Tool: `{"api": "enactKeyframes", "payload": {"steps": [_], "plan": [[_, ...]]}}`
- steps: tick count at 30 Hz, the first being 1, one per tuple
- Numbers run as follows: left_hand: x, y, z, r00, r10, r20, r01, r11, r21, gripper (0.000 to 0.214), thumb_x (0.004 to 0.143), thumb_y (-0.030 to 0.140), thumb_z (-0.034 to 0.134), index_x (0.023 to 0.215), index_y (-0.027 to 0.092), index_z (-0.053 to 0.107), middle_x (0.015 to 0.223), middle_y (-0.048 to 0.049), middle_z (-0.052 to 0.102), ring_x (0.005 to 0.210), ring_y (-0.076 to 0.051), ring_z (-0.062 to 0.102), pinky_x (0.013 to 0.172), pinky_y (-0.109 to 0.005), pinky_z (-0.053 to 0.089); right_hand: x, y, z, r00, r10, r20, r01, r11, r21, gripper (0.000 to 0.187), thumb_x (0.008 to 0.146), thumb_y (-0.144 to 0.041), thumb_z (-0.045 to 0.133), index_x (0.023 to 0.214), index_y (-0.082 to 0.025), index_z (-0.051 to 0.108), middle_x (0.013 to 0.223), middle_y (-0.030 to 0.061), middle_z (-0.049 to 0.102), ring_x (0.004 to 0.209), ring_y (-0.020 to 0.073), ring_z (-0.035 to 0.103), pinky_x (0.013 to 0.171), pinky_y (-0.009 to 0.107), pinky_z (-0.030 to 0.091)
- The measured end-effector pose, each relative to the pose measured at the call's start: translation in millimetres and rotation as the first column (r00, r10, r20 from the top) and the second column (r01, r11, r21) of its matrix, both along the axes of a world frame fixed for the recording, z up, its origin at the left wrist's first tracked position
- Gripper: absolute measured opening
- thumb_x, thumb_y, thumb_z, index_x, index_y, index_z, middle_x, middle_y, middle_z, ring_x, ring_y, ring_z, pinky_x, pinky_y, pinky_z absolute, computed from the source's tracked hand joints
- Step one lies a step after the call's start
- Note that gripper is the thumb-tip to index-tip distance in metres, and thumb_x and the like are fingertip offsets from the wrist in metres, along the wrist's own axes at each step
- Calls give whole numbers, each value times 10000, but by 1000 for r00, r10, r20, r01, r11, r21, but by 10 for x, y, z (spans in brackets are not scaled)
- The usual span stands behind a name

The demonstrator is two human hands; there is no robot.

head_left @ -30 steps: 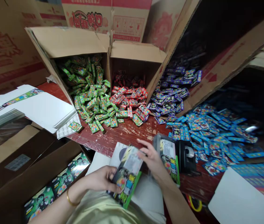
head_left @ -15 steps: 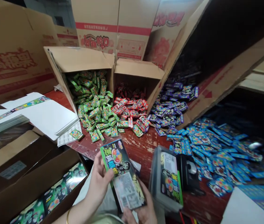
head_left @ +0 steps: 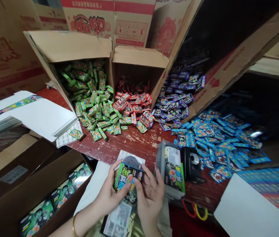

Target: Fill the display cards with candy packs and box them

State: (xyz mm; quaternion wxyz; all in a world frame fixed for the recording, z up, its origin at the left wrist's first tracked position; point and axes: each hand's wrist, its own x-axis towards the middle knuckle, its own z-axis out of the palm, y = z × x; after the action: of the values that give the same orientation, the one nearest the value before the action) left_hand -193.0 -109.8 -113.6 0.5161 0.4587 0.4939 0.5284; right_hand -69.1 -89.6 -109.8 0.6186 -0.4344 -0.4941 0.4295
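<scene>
A printed candy box [head_left: 121, 219] with black, green and yellow artwork and a pale panel of small print is between my hands, low in the middle of the head view. My left hand [head_left: 111, 194] grips its left edge, thumb lying on the front. On the other side, my right hand [head_left: 150, 197] holds the upper right edge, its thumb on the printed face. A rounded greyish flap [head_left: 132, 161] shows at the box's far end between my fingertips. The lower end reaches toward my lap.
Tipped cartons spill small packets: green [head_left: 97, 110], red [head_left: 134, 103], purple [head_left: 176, 102] and blue [head_left: 215, 138]. A similar box lies in a clear plastic container [head_left: 162, 161] beside a black tape dispenser [head_left: 192, 164]. At left, an open carton [head_left: 62, 168] holds packed boxes near white card sheets [head_left: 48, 113].
My right hand has gone from the box's lower end to its upper right edge. The box sits lower and leans differently, and the rounded flap now shows. The view has shifted.
</scene>
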Motion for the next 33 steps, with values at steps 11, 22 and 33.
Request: {"api": "enactKeyframes", "payload": {"steps": [11, 22, 33], "plan": [[23, 177, 62, 959, 181, 217, -193, 981, 32, 188, 845, 263, 600, 890, 183, 436, 1013, -52, 593, 964, -157, 569, 879, -298, 431, 111, 110, 48, 995, 35, 91, -26, 995, -101, 598, 837, -217, 605, 1354, -207, 305, 1070, 118, 616, 923, 194, 635, 865, 403, 511], [-187, 162, 250, 964, 73, 257, -40, 990, -134, 245, 750, 303, 714, 877, 116, 621, 973, -92, 673, 879, -152, 614, 817, -260, 469, 141, 290, 335, 943, 333, -1, -304, 860, -409, 741, 737, -301, 724, 1348, -172, 325, 918, 86, 693, 833, 196, 653, 770, 332, 521], [-52, 264, 251, 959, 102, 263, -47, 977, -207, 389, 845, 470, 562, 822, 93, 651, 909, -108, 686, 842, -186, 629, 808, -290, 472, 342, 472, 319, 936, 347, -58, -318, 764, -561, 749, 638, -364, 792, 1231, -140, 394, 875, 103, 704, 895, 227, 644, 933, 420, 434]]}}
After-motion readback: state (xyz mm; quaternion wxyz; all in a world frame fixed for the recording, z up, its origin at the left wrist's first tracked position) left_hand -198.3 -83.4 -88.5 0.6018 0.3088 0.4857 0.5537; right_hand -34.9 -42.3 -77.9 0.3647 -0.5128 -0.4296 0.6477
